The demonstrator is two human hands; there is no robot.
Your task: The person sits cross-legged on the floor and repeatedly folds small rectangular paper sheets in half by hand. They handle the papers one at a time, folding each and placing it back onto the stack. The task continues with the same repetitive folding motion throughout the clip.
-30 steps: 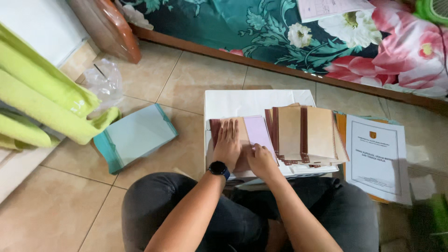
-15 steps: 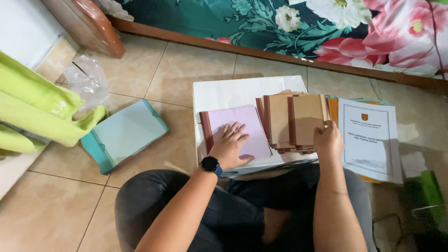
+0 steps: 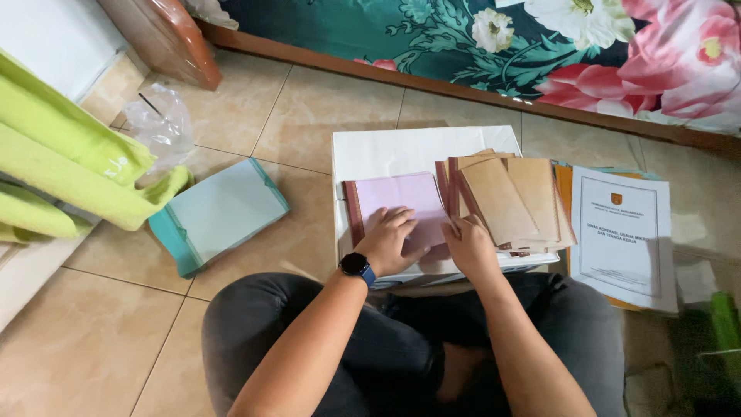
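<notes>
Tiled floor (image 3: pixel 255 116) with low white table (image 3: pixel 401 150) ahead of the seated person. Brown folders (image 3: pixel 509 197) fanned right of the fingers. Pink folder (image 3: pixel 394 202) under the left hand (image 3: pixel 394 241), fingers spread flat. Right hand (image 3: pixel 469 245) just beside it, fingers curled at the brown folders' near edge, grip unclear.

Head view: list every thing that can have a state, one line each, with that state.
Pink-covered booklet: closed, flat on the white box, left hand on it.
Stack of brown paper folders: closed, fanned out, overlapping.
White box: shut, booklets on its top.
White printed document: flat, face up on the floor.
Teal-edged folder: closed, on the tiles.
Left hand: open, fingers spread.
Right hand: flat at the folders' edge.
</notes>
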